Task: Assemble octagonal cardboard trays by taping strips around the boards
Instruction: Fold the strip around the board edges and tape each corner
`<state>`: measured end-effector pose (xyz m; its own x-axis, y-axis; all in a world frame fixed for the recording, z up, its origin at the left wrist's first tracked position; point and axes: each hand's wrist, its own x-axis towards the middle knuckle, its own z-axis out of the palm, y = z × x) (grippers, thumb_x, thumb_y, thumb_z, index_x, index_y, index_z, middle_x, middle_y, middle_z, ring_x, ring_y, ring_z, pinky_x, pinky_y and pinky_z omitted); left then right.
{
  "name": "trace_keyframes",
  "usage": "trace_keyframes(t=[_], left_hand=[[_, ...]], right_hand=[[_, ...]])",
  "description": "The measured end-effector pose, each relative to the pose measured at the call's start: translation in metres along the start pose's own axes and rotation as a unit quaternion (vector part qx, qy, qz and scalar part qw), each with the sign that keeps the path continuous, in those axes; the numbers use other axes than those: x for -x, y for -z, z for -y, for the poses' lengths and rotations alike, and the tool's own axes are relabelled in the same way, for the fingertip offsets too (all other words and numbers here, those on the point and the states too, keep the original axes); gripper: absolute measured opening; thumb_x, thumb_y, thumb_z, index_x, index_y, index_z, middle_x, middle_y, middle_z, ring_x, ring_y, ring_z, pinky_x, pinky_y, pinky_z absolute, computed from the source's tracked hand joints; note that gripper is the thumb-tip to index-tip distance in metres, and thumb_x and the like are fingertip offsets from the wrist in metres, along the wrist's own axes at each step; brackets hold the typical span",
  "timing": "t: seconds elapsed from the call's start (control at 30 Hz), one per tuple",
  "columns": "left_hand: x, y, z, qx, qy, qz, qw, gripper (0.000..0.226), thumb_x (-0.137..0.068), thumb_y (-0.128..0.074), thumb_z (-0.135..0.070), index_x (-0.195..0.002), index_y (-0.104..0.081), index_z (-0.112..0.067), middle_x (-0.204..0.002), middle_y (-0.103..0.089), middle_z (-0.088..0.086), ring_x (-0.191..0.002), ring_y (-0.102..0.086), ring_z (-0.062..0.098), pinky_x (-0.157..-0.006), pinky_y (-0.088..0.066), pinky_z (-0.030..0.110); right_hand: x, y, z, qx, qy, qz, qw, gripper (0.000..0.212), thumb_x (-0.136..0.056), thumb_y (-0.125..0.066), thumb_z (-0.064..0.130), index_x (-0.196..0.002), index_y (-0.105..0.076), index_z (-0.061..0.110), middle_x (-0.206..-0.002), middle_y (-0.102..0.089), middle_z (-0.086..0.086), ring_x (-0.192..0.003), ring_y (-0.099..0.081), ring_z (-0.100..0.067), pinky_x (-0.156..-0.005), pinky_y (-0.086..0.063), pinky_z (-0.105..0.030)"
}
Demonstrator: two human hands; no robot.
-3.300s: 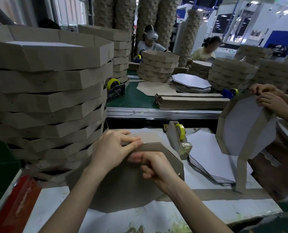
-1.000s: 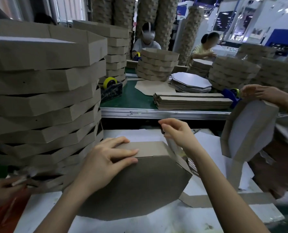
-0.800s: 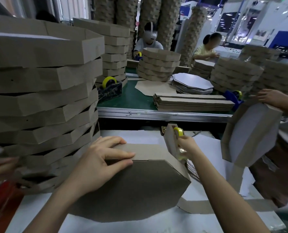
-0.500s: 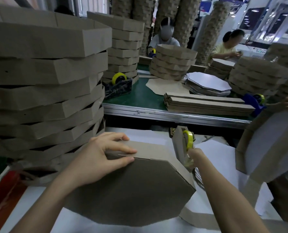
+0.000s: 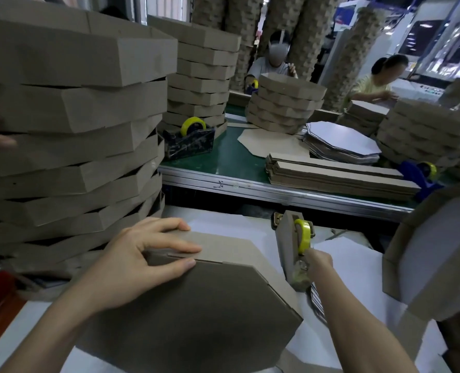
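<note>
The right hand [image 5: 319, 262] had left the tray's top edge and gone out to the tape dispenser [image 5: 286, 246], low at its front end under the yellow roll [image 5: 304, 235]. Its fingers were out of sight, so I could not tell whether they had tape. The stack of finished trays [image 5: 70, 130] towered at left. The octagonal tray [image 5: 196, 305] stood tilted on the white table [image 5: 223, 219], just beside the dispenser. The left hand [image 5: 140, 254] lay straight-fingered over its top edge, thumb on the board face, pressing.

Grey-brown tray [image 5: 196, 319], yellow tape roll [image 5: 304, 235], green belt [image 5: 231, 160] (the stacked boards [image 5: 341, 138] show white faces).
</note>
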<state>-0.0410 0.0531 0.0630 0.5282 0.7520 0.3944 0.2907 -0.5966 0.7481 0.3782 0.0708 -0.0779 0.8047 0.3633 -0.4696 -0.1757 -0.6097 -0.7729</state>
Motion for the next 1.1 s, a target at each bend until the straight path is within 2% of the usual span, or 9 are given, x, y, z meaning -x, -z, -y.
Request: trace_keyframes(t=[0.13,0.27,0.37,0.43,0.5,0.7,0.9,1.03,1.1], left_hand=[[-0.003,-0.001,0.005,0.002,-0.005,-0.009,1.0,0.028,-0.065,-0.066,-0.063,-0.09,-0.073,-0.053,-0.119,-0.06,-0.03,-0.116,-0.055,-0.002,-0.099,-0.045,0.031],[-0.005,-0.002,0.012,-0.013,-0.008,-0.008,1.0,0.021,-0.071,-0.075,-0.06,-0.091,-0.073,-0.054,-0.119,-0.06,-0.031,-0.116,-0.054,-0.004,-0.098,-0.044,0.034],[-0.006,-0.003,0.017,-0.023,-0.014,-0.015,1.0,0.022,-0.07,-0.081,-0.053,-0.091,-0.073,-0.054,-0.118,-0.06,-0.031,-0.116,-0.054,-0.005,-0.096,-0.042,0.02],[-0.007,-0.003,0.018,-0.029,-0.016,-0.009,0.999,0.024,-0.067,-0.074,-0.057,-0.091,-0.073,-0.055,-0.118,-0.061,-0.031,-0.117,-0.053,-0.006,-0.09,-0.042,0.012],[-0.007,-0.003,0.018,-0.025,-0.021,-0.008,0.999,0.027,-0.066,-0.069,-0.062,-0.092,-0.073,-0.055,-0.118,-0.061,-0.03,-0.117,-0.053,-0.006,-0.089,-0.042,0.012],[-0.008,-0.004,0.016,-0.016,-0.026,-0.006,1.0,0.025,-0.066,-0.069,-0.063,-0.09,-0.072,-0.056,-0.117,-0.06,-0.032,-0.115,-0.054,-0.006,-0.095,-0.043,0.023],[-0.008,-0.005,0.012,-0.015,-0.033,-0.008,0.999,0.025,-0.067,-0.066,-0.062,-0.09,-0.072,-0.057,-0.116,-0.06,-0.033,-0.112,-0.056,-0.003,-0.093,-0.041,0.015],[-0.006,-0.002,0.009,-0.037,-0.06,0.005,0.998,0.027,-0.074,-0.057,-0.063,-0.099,-0.067,-0.061,-0.117,-0.061,-0.031,-0.114,-0.056,0.004,-0.096,-0.042,0.024],[-0.003,0.0,0.007,-0.053,-0.07,0.008,0.996,0.027,-0.077,-0.054,-0.061,-0.103,-0.065,-0.062,-0.118,-0.06,-0.029,-0.114,-0.055,0.002,-0.096,-0.039,0.017]], right_hand=[[0.011,0.01,-0.018,-0.116,0.007,-0.05,0.992,0.023,-0.09,-0.061,0.023,-0.081,-0.058,0.001,-0.076,-0.057,-0.011,-0.075,-0.057,-0.03,-0.064,-0.045,-0.035],[0.014,0.022,-0.059,-0.14,0.077,-0.022,0.987,0.023,-0.091,-0.062,0.019,-0.073,-0.064,0.005,-0.077,-0.06,-0.01,-0.076,-0.054,-0.026,-0.067,-0.044,-0.035],[0.005,0.025,-0.087,-0.099,0.138,0.008,0.985,0.016,-0.092,-0.064,0.013,-0.082,-0.074,0.005,-0.096,-0.068,-0.001,-0.094,-0.06,-0.023,-0.085,-0.054,-0.038],[-0.001,0.026,-0.095,-0.085,0.159,0.001,0.984,0.012,-0.091,-0.067,0.01,-0.086,-0.076,0.004,-0.114,-0.066,0.003,-0.105,-0.06,-0.021,-0.101,-0.049,-0.042],[-0.005,0.027,-0.095,-0.082,0.164,0.004,0.983,0.013,-0.09,-0.068,0.009,-0.08,-0.076,0.008,-0.115,-0.065,0.002,-0.107,-0.06,-0.023,-0.103,-0.048,-0.044],[-0.006,0.037,-0.097,-0.054,0.134,-0.025,0.989,0.019,-0.092,-0.065,0.006,-0.073,-0.067,0.005,-0.092,-0.072,-0.018,-0.087,-0.064,-0.033,-0.083,-0.053,-0.046],[0.025,0.02,-0.074,0.045,0.208,0.034,0.976,0.029,-0.093,-0.06,0.004,-0.065,-0.066,0.006,-0.058,-0.063,-0.004,-0.058,-0.057,-0.016,-0.058,-0.046,-0.028],[0.069,0.004,-0.029,0.041,0.247,0.097,0.963,0.01,-0.096,-0.061,0.014,-0.097,-0.07,0.018,-0.063,-0.062,-0.001,-0.054,-0.052,-0.016,-0.048,-0.04,-0.026],[0.096,0.004,-0.007,0.023,0.257,0.136,0.956,0.044,-0.095,-0.064,0.017,-0.128,-0.044,0.04,-0.082,-0.069,-0.008,-0.059,-0.059,-0.013,-0.048,-0.044,-0.026]])
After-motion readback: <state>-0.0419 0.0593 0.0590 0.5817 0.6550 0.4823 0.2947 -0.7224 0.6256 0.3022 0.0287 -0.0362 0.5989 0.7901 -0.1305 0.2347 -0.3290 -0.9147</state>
